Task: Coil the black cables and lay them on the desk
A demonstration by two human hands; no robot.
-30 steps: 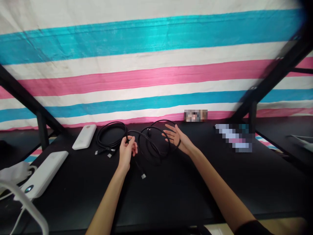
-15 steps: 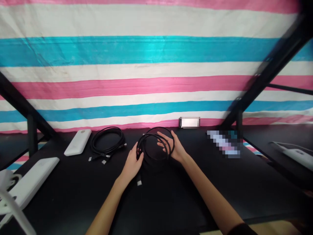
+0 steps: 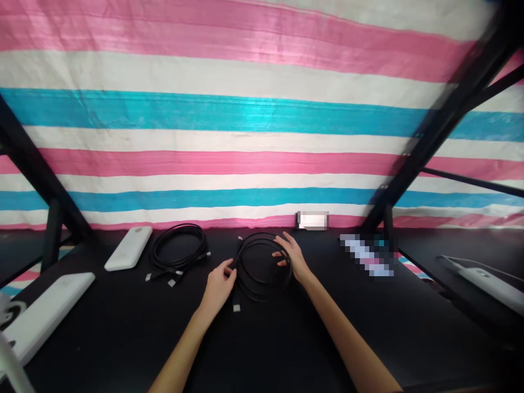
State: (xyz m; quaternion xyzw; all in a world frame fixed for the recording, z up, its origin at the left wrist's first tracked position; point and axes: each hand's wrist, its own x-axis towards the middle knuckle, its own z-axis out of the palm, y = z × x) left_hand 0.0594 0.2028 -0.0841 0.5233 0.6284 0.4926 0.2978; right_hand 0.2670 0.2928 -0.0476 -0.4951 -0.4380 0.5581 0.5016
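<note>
One coiled cable (image 3: 239, 269) | left hand (image 3: 219, 285): fingers narrowly parted, alongside | right hand (image 3: 297, 263): fingers wide, touching

left hand (image 3: 220, 285): bare, slim; smooth rounded back, slender thumb; finger ends partly hidden, nails too small to read
right hand (image 3: 291, 257): bare, same slim build; long thin fingers with tapered tips, narrow palm
wrists: both bare, narrow, smooth outline
left forearm (image 3: 182, 346): bare, slender, widens gradually from wrist to bottom edge of view
right forearm (image 3: 341, 322): bare, slender, even taper; longer visible stretch than left, cut off by bottom edge
</note>
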